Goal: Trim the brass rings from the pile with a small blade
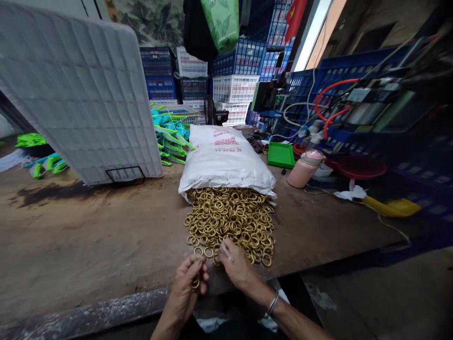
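Note:
A heap of gold-coloured rings [230,219] spills from the mouth of a white printed sack [226,158] onto the wooden table. In front of the heap, my left hand [187,281] is closed around a few gold rings [195,283], some of them showing below its fingers. My right hand [239,264] reaches to the near edge of the heap with its fingers drawn together. A pale, whitish strip [226,251] shows at its fingers; whether it is worn or held I cannot tell. Its fingertips and anything pinched in them are hidden.
A white ribbed panel [81,94] stands upright at left. Green and blue plastic pieces [171,134] lie behind it. A green tray [281,155], a pink bottle [305,168] and a yellow scoop [392,206] are at right. Stacked crates [235,88] stand behind.

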A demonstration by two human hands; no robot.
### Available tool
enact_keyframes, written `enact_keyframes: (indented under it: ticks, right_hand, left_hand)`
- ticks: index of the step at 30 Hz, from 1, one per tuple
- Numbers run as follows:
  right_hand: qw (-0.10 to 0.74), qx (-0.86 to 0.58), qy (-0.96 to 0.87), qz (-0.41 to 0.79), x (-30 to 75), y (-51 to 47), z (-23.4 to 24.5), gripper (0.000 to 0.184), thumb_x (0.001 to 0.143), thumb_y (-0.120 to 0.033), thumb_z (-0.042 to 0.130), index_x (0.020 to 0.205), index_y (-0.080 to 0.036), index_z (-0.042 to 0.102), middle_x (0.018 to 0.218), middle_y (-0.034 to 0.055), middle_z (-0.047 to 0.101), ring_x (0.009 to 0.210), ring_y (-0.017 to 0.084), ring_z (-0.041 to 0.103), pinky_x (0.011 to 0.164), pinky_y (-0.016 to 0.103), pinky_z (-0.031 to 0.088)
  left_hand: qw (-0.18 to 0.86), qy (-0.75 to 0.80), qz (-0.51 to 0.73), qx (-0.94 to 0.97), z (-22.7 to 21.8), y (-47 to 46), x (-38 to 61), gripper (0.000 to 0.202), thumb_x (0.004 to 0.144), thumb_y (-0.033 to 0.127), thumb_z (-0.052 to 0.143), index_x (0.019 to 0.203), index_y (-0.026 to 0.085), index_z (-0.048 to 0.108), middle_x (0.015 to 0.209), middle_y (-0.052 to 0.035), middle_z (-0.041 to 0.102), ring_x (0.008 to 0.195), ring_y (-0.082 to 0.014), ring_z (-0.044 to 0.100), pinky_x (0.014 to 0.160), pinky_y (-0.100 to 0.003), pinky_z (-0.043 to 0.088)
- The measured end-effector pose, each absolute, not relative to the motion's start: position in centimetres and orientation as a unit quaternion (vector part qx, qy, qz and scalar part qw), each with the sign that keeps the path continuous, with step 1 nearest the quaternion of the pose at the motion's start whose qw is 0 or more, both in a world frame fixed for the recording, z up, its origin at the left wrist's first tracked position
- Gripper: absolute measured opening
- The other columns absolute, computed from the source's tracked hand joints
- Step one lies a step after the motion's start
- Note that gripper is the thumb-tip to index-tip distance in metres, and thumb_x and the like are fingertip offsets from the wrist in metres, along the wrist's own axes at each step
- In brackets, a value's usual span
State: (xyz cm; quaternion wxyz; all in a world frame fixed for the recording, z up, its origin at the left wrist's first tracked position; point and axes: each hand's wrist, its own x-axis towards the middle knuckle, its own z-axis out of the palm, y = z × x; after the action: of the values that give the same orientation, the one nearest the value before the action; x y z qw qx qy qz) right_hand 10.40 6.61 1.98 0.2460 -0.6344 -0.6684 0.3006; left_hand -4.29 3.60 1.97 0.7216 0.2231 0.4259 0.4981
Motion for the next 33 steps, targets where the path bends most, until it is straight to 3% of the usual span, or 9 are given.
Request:
enact_keyframes:
  ticks: [3,5,7,10,13,19,25,29,33]
  right_hand:
    - [0.323,-0.612,-0.594,0.410,10.8,6.9,2.6,0.008,0.074,-0.022,0.041,0.067,-0.018,0.044,0.059,-0.0038,0.047,0.055,0.009,0.044,0.053,0.019,0.032]
    - [0.347,-0.591,-0.540,0.488,11.0,6.8,2.9,0.007,0.073,-0.024,0.042,0.073,-0.018,0.045,0.056,-0.0057,0.046,0.049,0.007,0.041,0.049,0.018,0.032]
    - [0.341,-0.577,-0.489,0.558,11.1,6.5,3.3,0.010,0.073,-0.028,0.043,0.076,-0.019,0.045,0.052,-0.0078,0.042,0.041,0.005,0.034,0.042,0.017,0.026]
    - [0.332,-0.564,-0.448,0.609,11.0,6.2,3.9,0.013,0.073,-0.032,0.045,0.076,-0.019,0.044,0.050,-0.0091,0.039,0.037,0.004,0.026,0.038,0.017,0.020]
    - [0.337,-0.570,-0.444,0.604,11.0,6.3,3.9,0.012,0.072,-0.030,0.046,0.073,-0.018,0.046,0.051,-0.0081,0.040,0.039,0.004,0.029,0.039,0.016,0.020]
    - [0.296,-0.564,-0.433,0.638,10.8,6.4,3.6,0.008,0.069,-0.024,0.045,0.073,-0.019,0.048,0.048,-0.0091,0.039,0.036,0.003,0.027,0.036,0.017,0.018]
    - [0.301,-0.542,-0.495,0.609,10.4,6.1,3.7,0.024,0.076,-0.037,0.043,0.061,-0.018,0.045,0.044,-0.0085,0.036,0.035,0.003,0.026,0.038,0.018,0.021]
    - [0.310,-0.535,-0.545,0.566,10.3,6.1,3.5,0.033,0.078,-0.043,0.043,0.058,-0.017,0.047,0.045,-0.0070,0.037,0.040,0.004,0.030,0.042,0.018,0.025]
    - [0.314,-0.549,-0.546,0.550,10.2,6.4,3.5,0.031,0.075,-0.040,0.045,0.056,-0.016,0.047,0.049,-0.0050,0.041,0.046,0.006,0.034,0.045,0.018,0.028]
  left_hand:
    - [0.611,0.493,0.503,0.362,1.5,3.6,-3.2,0.016,0.068,0.031,0.064,0.076,0.017,0.063,0.055,0.0015,0.057,0.045,-0.0092,0.051,0.040,-0.017,0.040]
    - [0.524,0.494,0.511,0.469,1.1,3.6,-2.7,0.015,0.070,0.027,0.063,0.081,0.018,0.066,0.070,-0.0031,0.065,0.065,-0.0145,0.060,0.061,-0.022,0.048]
    - [0.456,0.466,0.504,0.566,0.6,3.6,-2.6,0.018,0.072,0.023,0.058,0.088,0.019,0.066,0.088,-0.0058,0.068,0.084,-0.0183,0.061,0.077,-0.027,0.046]
    - [0.372,0.453,0.498,0.639,0.0,3.7,-2.5,0.024,0.076,0.021,0.052,0.098,0.018,0.062,0.092,-0.0069,0.068,0.084,-0.0184,0.062,0.077,-0.029,0.048]
    - [0.306,0.469,0.510,0.653,-0.4,3.7,-2.6,0.028,0.077,0.017,0.051,0.103,0.018,0.058,0.092,-0.0070,0.068,0.074,-0.0157,0.063,0.071,-0.027,0.050]
    - [0.340,0.425,0.499,0.674,-0.3,4.0,-2.7,0.030,0.077,0.014,0.050,0.105,0.019,0.060,0.099,-0.0084,0.067,0.090,-0.0192,0.061,0.080,-0.029,0.047]
    - [0.448,0.489,0.493,0.563,0.8,4.3,-2.8,0.017,0.076,0.024,0.052,0.083,0.017,0.066,0.074,-0.0035,0.067,0.070,-0.0165,0.061,0.067,-0.024,0.047]
    - [0.459,0.504,0.503,0.532,0.8,4.2,-2.7,0.016,0.074,0.026,0.054,0.081,0.017,0.066,0.072,-0.0028,0.066,0.070,-0.0160,0.059,0.067,-0.023,0.045]
    - [0.469,0.503,0.505,0.521,0.6,4.0,-2.5,0.015,0.074,0.026,0.055,0.080,0.016,0.065,0.072,-0.0028,0.065,0.070,-0.0161,0.059,0.068,-0.024,0.044]
